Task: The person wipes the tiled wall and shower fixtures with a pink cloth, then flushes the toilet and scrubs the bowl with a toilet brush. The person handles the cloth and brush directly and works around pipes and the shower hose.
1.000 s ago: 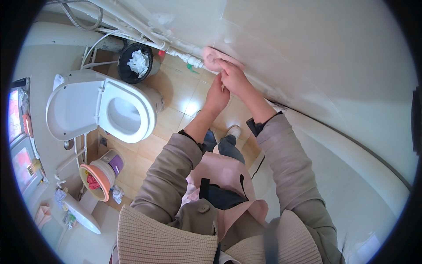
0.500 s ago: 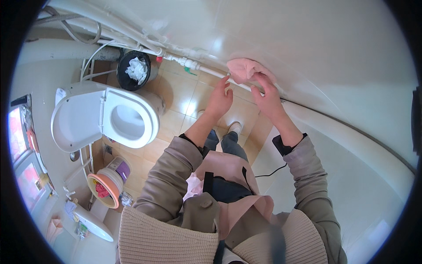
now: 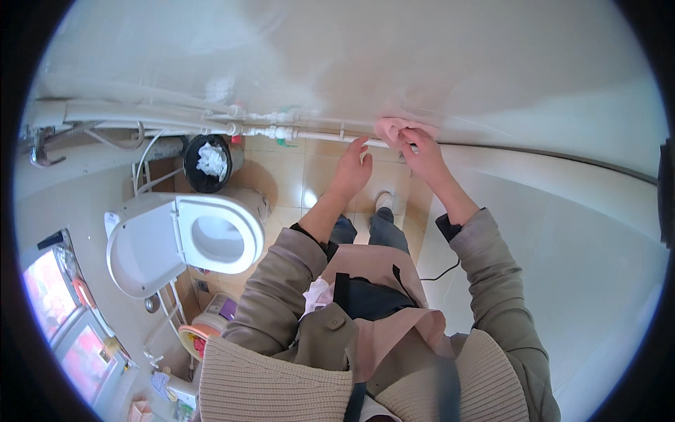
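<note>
A pink cloth (image 3: 388,131) is bunched against the pale, glossy wall (image 3: 492,84), just above the white pipe (image 3: 320,136). My right hand (image 3: 427,160) has its fingers bent onto the cloth, gripping it; part of the cloth is hidden behind them. To the left of it, my left hand (image 3: 353,171) is raised near the pipe, holding nothing, with thumb and fingers apart.
A toilet (image 3: 219,234) with its lid up stands at the left. Behind it is a black bin (image 3: 190,165) with white paper. A white bathtub (image 3: 534,204) lies at the right. Pipes with valves (image 3: 271,131) run along the wall. An orange basin (image 3: 186,341) sits at lower left.
My view has turned, so the pipe now runs nearly level. The right hand's fingers are more curled on the cloth, which looks more bunched. The left hand stays empty beside it.
</note>
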`<state>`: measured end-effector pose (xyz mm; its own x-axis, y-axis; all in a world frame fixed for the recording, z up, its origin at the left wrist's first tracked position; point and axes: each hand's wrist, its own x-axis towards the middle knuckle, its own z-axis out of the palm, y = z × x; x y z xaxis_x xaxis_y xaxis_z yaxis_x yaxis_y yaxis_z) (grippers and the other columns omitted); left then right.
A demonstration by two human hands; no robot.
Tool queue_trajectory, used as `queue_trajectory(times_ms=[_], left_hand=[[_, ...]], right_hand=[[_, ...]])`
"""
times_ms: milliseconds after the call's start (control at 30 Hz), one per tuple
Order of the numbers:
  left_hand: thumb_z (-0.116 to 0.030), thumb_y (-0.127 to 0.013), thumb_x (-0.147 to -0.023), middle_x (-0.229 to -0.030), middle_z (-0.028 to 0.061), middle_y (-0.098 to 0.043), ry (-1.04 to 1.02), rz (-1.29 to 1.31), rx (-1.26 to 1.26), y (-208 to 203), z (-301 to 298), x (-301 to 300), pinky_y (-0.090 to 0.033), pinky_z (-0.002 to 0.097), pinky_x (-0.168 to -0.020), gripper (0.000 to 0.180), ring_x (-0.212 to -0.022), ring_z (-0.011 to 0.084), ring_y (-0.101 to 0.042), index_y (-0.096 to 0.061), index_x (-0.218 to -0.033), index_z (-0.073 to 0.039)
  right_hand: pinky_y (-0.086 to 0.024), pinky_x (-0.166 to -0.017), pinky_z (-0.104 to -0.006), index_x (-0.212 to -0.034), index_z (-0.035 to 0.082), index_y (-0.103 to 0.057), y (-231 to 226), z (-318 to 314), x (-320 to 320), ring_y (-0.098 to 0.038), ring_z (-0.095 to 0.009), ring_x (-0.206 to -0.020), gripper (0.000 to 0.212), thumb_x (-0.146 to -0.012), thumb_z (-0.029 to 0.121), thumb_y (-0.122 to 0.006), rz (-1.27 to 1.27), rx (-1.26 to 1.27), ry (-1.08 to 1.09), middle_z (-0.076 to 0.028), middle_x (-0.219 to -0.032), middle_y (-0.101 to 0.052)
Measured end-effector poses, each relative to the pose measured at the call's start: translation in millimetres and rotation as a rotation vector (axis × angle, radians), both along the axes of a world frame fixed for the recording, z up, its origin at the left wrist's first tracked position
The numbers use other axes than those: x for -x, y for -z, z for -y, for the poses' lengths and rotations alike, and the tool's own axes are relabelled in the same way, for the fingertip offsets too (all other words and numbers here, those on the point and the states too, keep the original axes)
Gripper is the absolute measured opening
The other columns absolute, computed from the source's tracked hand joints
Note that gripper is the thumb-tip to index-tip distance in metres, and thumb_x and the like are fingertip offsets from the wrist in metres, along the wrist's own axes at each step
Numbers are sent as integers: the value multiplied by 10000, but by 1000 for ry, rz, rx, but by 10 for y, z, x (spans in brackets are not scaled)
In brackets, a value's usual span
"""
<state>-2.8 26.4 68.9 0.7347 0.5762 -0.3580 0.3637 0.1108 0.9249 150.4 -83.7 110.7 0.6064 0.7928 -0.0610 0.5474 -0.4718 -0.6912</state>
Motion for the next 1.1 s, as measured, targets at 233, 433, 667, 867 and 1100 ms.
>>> queue_trajectory(times_ms=[233,433,667,867,1100], left_hand=[[-21,-497,-872,-1232,162,-549,117,-14,-72,-65,249,-358,-472,352,-902,409,-1130,263,-563,-461,-1280,-26],[-23,-497,-887,-1227,152,-549,173,-31,-105,-84,497,-486,-483,337,-879,398,-1134,247,-561,-461,-1284,-33],[-60,-526,-860,-1240,188,-543,232,-15,-79,-410,817,-847,-468,379,-899,414,-1119,298,-568,-480,-1270,-30],[-24,-501,-896,-1268,148,-528,314,35,-94,-759,1009,-1150,-478,320,-883,412,-1170,239,-538,-449,-1305,-19],[-13,-505,-890,-1279,143,-526,367,3,-115,-958,980,-1135,-483,318,-881,417,-1164,233,-543,-449,-1303,-16]], right_hand=[[-492,-833,-389,-994,31,-657,217,451,-408,-613,-311,-946,215,-828,113,-548,5,69,16,-148,-1025,-648],[-460,-870,-401,-948,56,-665,632,820,-704,-594,-309,-970,185,-823,105,-538,51,171,11,-131,-1002,-645],[-454,-875,-402,-933,36,-663,23,1162,-802,-582,-320,-967,160,-807,105,-591,203,-19,146,-127,-991,-646],[-475,-849,-383,-969,17,-647,-478,1330,-786,-600,-312,-930,180,-804,88,-631,177,-283,265,-134,-1001,-643],[-480,-819,-356,-986,-9,-624,-585,1369,-935,-607,-271,-898,182,-813,48,-616,176,-194,293,-119,-961,-637]])
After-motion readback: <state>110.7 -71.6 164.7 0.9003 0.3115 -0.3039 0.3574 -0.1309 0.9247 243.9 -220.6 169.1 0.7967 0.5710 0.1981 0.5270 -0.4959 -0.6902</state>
